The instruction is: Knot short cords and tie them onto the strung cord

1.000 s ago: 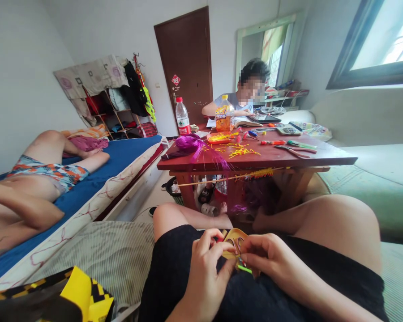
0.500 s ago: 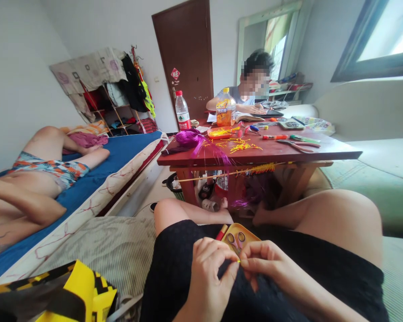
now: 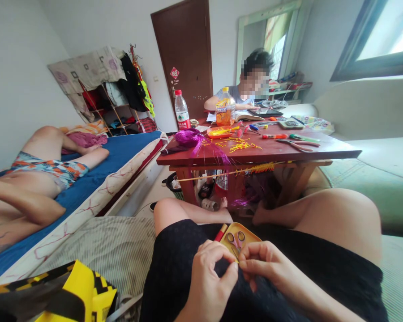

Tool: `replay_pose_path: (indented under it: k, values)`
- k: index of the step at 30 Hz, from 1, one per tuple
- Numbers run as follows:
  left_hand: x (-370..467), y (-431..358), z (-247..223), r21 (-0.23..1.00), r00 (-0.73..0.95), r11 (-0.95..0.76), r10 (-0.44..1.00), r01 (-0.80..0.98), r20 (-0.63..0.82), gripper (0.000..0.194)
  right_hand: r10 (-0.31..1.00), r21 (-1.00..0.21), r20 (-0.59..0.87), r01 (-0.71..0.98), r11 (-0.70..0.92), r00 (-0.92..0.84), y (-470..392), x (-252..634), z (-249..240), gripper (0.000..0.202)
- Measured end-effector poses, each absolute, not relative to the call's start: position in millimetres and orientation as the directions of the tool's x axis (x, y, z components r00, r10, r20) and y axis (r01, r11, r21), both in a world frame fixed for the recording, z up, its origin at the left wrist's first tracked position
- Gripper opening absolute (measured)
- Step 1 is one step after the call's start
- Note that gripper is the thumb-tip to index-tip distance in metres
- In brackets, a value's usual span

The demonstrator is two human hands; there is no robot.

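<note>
Over my lap, my left hand (image 3: 212,273) and my right hand (image 3: 266,262) meet fingertip to fingertip, each closed in a pinch. A tiny yellow piece (image 3: 237,262) barely shows between the fingertips; most of it is hidden. Just beyond the fingers, a yellow tray (image 3: 250,232) rests on my lap. Small scissors (image 3: 235,238) with pinkish handles lie in it, their blades partly covered by my fingers. Against the tray's left side is a red tube with a gold end (image 3: 220,232).
Ahead stands a red table (image 3: 285,154) with yellow strips (image 3: 243,146), purple thread (image 3: 190,137), pliers (image 3: 298,144) and two bottles. Another person (image 3: 246,94) sits behind it. On the left, someone lies on a blue bed (image 3: 127,145). A yellow-black bag (image 3: 82,290) is near my left.
My hands hold nearly the same pinch, with the yellow piece now less visible between the fingertips. Across the table, the other person's hand has shifted slightly over a dark tablet.
</note>
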State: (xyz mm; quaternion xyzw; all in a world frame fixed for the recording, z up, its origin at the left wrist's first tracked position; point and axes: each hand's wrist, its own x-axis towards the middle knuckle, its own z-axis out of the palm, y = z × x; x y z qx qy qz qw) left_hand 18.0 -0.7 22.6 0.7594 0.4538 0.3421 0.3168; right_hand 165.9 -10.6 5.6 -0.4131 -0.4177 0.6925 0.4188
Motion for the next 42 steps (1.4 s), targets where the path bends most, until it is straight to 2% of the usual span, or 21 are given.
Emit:
replay_pose_path:
  k: [2,4,7,10,12,14,18,21,23,31,35,38,42]
  values:
    - [19.7,0.4,22.9,0.88,0.303,-0.22,0.948,0.42,0.092,0.013,0.951,-0.971,-0.174,-0.119,-0.209,-0.256,-13.3,164.4,6.6,0.023]
    - [21.1,3.8,23.5,0.922,0.292,-0.067,0.955,0.381,-0.051,0.012,0.978,-0.993,-0.081,0.103,-0.062,-0.192,-16.4,163.0,8.7,0.018]
    - [22.4,10.8,23.5,0.943,0.355,0.091,0.911,0.32,-0.208,0.01,0.982,-0.903,0.054,0.411,0.125,-0.18,-19.9,162.0,11.4,0.017]
    - [22.6,15.3,20.9,0.954,0.44,0.263,0.846,0.144,-0.3,0.004,0.975,-0.837,0.094,0.514,0.187,-0.201,-20.7,162.5,11.5,0.017]
    - [22.4,16.0,18.4,0.915,0.495,0.402,0.789,0.029,-0.363,0.004,0.976,-0.823,0.1,0.535,0.191,-0.195,-20.5,163.0,10.2,0.018]
    - [21.9,15.7,17.0,0.89,0.516,0.456,0.762,0.003,-0.392,0.007,0.975,-0.81,0.104,0.552,0.198,-0.197,-20.5,163.2,8.3,0.018]
    - [20.0,17.5,19.4,0.956,0.478,0.205,0.831,0.21,-0.284,0.006,0.97,-0.788,0.118,0.574,0.223,-0.214,-21.2,163.7,4.4,0.017]
    - [16.7,21.8,22.3,0.935,0.502,0.062,0.83,0.349,-0.243,0.007,0.973,-0.791,0.11,0.575,0.21,-0.204,-21.3,165.1,3.4,0.016]
    - [14.4,24.7,22.8,0.942,0.51,0.057,0.829,0.329,-0.228,0.004,0.974,-0.796,0.117,0.567,0.21,-0.196,-21.0,166.1,3.6,0.017]
    - [23.6,20.1,19.8,0.989,0.365,0.106,0.921,0.101,-0.136,0.011,0.962,-0.777,0.224,0.568,0.272,-0.155,-22.0,164.9,-1.3,0.017]
    - [29.5,12.5,15.9,0.998,0.315,0.059,0.947,-0.004,-0.055,0.012,0.944,-0.77,0.307,0.55,0.323,-0.125,-22.7,162.2,-5.8,0.017]
    - [29.5,9.6,12.2,0.999,0.287,-0.02,0.958,0.03,0.01,0.012,0.924,-0.746,0.373,0.565,0.353,-0.086,-22.4,160.0,-7.4,0.017]
    - [27.2,10.6,9.6,0.975,0.284,-0.141,0.955,0.175,0.087,0.01,0.912,-0.73,0.403,0.576,0.368,-0.073,-21.9,158.1,-6.0,0.017]
